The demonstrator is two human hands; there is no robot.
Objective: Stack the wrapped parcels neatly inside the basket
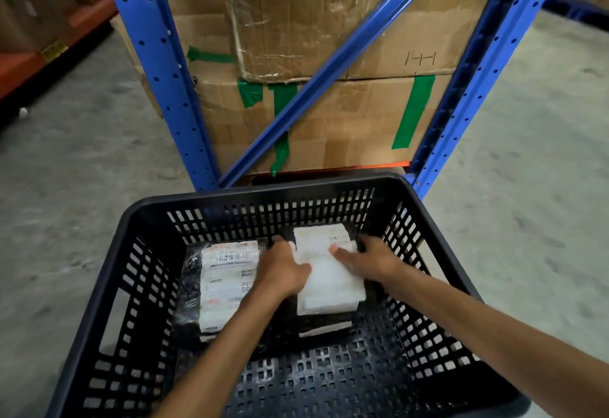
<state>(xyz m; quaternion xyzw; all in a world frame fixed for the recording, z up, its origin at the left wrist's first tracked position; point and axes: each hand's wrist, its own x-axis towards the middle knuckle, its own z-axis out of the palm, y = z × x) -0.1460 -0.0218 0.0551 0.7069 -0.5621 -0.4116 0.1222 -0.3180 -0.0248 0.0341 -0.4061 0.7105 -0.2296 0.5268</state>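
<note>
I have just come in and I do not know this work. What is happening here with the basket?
A person is arranging wrapped parcels in a black plastic basket that stands before a blue rack of cardboard boxes. Both hands, the left hand and the right hand, grip a white parcel on the basket's right side. A second parcel with a printed label lies flat beside it on the left.

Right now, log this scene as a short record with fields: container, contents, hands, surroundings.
container: black slotted plastic basket, on grey concrete floor
contents: black-wrapped parcel with white barcode label lying flat at left; white-labelled parcel stack at right
left hand: grip on the stack's left edge
right hand: grip on the stack's right edge
surroundings: blue steel rack frame; brown cardboard boxes with green tape behind it
</note>
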